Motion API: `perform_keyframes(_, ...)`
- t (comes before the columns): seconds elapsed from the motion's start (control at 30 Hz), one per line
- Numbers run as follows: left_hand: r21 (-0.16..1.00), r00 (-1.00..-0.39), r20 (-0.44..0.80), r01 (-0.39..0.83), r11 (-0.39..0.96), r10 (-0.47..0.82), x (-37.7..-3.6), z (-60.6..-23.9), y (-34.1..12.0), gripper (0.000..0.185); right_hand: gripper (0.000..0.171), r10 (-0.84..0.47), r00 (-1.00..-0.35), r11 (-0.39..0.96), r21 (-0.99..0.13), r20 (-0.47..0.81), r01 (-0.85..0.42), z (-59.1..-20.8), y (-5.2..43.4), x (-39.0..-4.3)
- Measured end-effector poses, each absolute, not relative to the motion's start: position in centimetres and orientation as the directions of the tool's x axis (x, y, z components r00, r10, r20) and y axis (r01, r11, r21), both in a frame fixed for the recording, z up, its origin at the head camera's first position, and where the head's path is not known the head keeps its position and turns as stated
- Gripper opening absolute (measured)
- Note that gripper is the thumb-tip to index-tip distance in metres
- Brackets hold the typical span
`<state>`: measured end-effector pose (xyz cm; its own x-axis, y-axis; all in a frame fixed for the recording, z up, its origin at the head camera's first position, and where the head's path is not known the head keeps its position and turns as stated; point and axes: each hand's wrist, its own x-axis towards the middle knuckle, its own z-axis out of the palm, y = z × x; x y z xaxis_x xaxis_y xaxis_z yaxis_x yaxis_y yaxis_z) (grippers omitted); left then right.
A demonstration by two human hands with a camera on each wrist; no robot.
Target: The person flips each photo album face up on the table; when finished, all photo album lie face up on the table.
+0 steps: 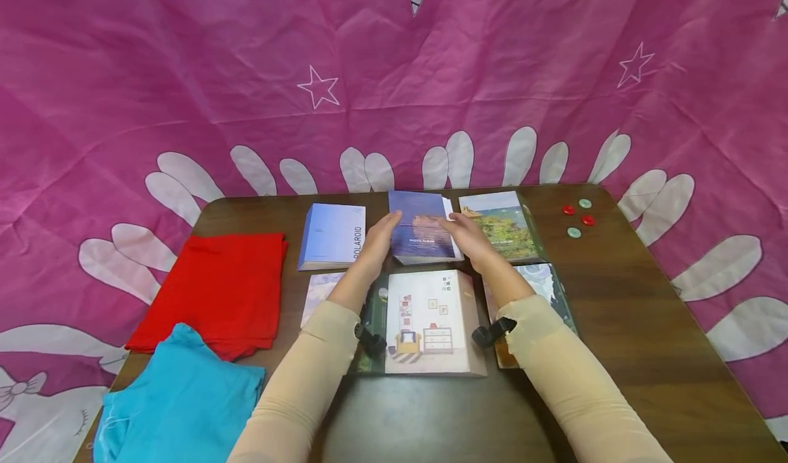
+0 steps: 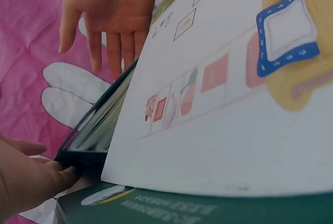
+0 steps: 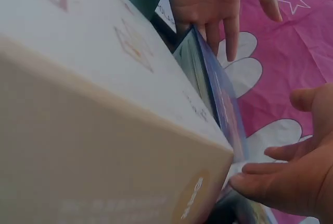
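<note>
Both your hands are on the blue photo album (image 1: 420,228), far-centre on the surface (image 1: 640,353), just beyond the white room-print album (image 1: 431,321). Left hand (image 1: 380,239) sits along the album's left edge, fingers (image 2: 31,174) lightly curled and pressing the edge. Right hand (image 1: 470,239) is at its right edge, fingers (image 3: 270,177) nearly straight and touching the edge, not wrapped round it. The wrist views show the album tilted up off the surface, caught between the two hands. That looks like why you flank it: one hand per side keeps it steady w/o a full grip.

Count of albums/books: six that I can make out.
- far row, 3: lilac POLAROID album (image 1: 333,236) on the left, the blue one in the middle, the coastal-landscape album (image 1: 503,223) on the right
- near row, 3: the white one in the middle, a pale one (image 1: 320,290) mostly hidden under your left arm, a dark one (image 1: 544,285) under your right arm

Cloths: 2 — red cloth (image 1: 215,290) folded at left, turquoise cloth (image 1: 178,401) overlapping its near corner. Buttons (image 1: 577,218): 4 at the far right corner, 2 red, 2 green, well apart from the albums.
</note>
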<state>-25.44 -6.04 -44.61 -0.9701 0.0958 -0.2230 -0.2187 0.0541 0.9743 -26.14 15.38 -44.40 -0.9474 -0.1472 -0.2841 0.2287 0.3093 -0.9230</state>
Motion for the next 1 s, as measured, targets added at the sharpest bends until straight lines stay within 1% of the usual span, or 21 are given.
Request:
perform_keyframes(0.1,0.97,-0.974,-0.217,-0.207,0.131,0.067,-25.4,-44.7,-6.4,0.08,0.073,-0.162,-0.946,0.311,-0.925,-0.279,0.219,-44.3,15.5,-26.0)
perform_keyframes(0.23,0.965,-0.973,-0.222,-0.209,0.16,0.07,-25.3,-44.7,-6.8,0.081,0.07,-0.184,-0.944,0.293,-0.932,-0.274,0.213,-44.4,15.6,-25.8)
perform_keyframes(0.33,0.959,-0.976,-0.208,-0.19,0.21,0.068,-25.2,-44.6,-7.1,0.08,0.068,-0.191,-0.945,0.298,-0.933,-0.264,0.201,-44.3,15.6,-25.7)
perform_keyframes(0.47,0.933,-0.992,-0.11,-0.084,0.351,0.055,-25.1,-44.4,-6.9,0.079,0.067,-0.18,-0.955,0.283,-0.942,-0.234,0.178,-43.6,16.2,-25.4)
perform_keyframes(0.57,0.911,-0.998,-0.018,0.008,0.412,0.059,-24.9,-43.9,-6.0,0.077,0.067,-0.161,-0.966,0.252,-0.955,-0.204,0.16,-42.8,17.1,-25.3)
perform_keyframes(0.67,0.91,-0.996,0.027,0.059,0.411,0.082,-24.6,-43.3,-4.4,0.074,0.065,-0.124,-0.979,0.224,-0.966,-0.162,0.131,-41.9,18.2,-25.2)
perform_keyframes(0.77,0.915,-0.991,0.05,0.095,0.392,0.123,-24.3,-43.1,-2.6,0.07,0.065,-0.081,-0.99,0.238,-0.967,-0.114,0.091,-41.3,19.7,-25.2)
perform_keyframes(0.87,0.917,-0.984,0.055,0.117,0.382,0.169,-24.2,-43.2,-0.7,0.068,0.067,-0.032,-0.997,0.282,-0.957,-0.075,0.063,-41.2,21.5,-25.2)
perform_keyframes(1.0,0.893,-0.973,0.037,0.134,0.429,0.226,-24.0,-43.4,1.6,0.068,0.068,0.019,-0.998,0.352,-0.934,-0.053,0.056,-41.5,23.9,-25.1)
